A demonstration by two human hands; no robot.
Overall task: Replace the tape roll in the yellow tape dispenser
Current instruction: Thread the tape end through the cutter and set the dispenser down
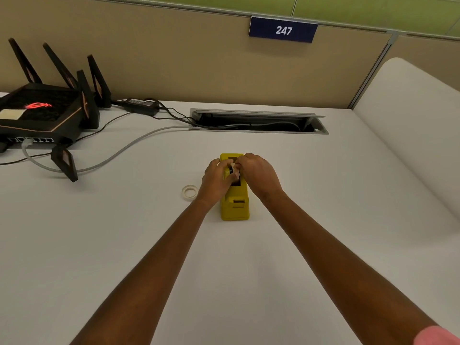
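Observation:
The yellow tape dispenser [235, 207] stands in the middle of the white desk, its length running away from me. Both hands meet over its open top slot. My left hand [216, 180] and my right hand [258, 175] pinch a small tape roll on a black hub [233, 170] between their fingertips, right at the slot. Most of that roll is hidden by the fingers. A second, pale translucent tape roll [189, 192] lies flat on the desk just left of my left wrist.
A black router [42, 113] with tall antennas sits at the far left with a power brick [142, 105] and cables running into an open cable tray [258, 120] at the back. A beige partition bears a sign reading 247 [283, 30]. A white curved panel [410, 125] borders the right.

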